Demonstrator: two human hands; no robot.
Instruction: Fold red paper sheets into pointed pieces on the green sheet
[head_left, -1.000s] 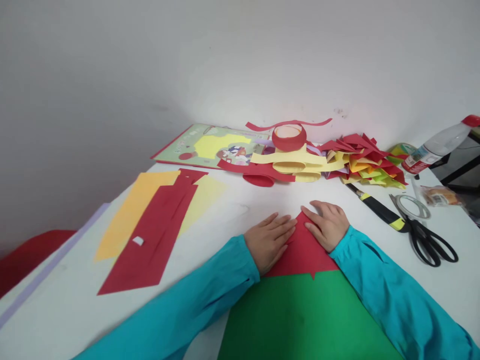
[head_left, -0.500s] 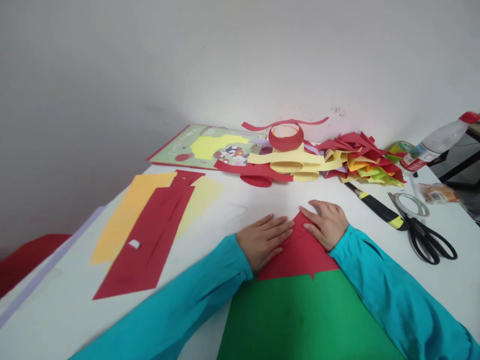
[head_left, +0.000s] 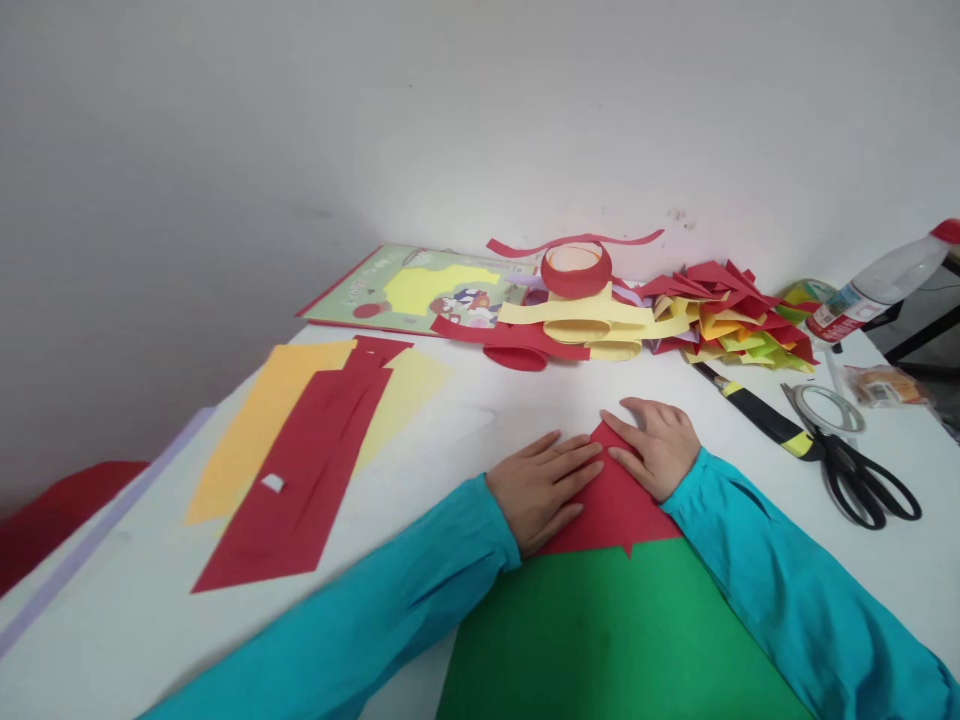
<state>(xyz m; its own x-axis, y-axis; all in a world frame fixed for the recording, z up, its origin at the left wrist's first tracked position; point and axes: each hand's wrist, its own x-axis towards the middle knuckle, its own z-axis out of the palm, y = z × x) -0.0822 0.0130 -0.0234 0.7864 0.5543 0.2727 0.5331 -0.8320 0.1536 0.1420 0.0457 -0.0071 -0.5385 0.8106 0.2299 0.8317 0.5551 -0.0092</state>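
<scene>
A red piece of paper (head_left: pixel 616 505) with a pointed top lies over the far end of a green sheet (head_left: pixel 615 630) in front of me. My left hand (head_left: pixel 546 488) rests flat on the red paper's left side, fingers stretched out and slightly apart. On the right edge, near the tip, lies my right hand (head_left: pixel 654 447), its thumb and fingers spread and touching the paper. Neither hand grips anything. Part of the red paper is hidden beneath the hands.
Cut red paper (head_left: pixel 315 470) lies over orange paper (head_left: pixel 262 430) at left. Behind are a picture book (head_left: pixel 352 290), paper loops (head_left: pixel 577 328) and folded coloured paper (head_left: pixel 735 310). On the right are scissors (head_left: pixel 862 480), a black-handled knife (head_left: pixel 765 415), tape (head_left: pixel 857 415) and a bottle (head_left: pixel 885 285).
My left hand slid a little left and towards me over the red paper, then back up to the right. My right hand has stayed at the tip. The view shifted slightly.
</scene>
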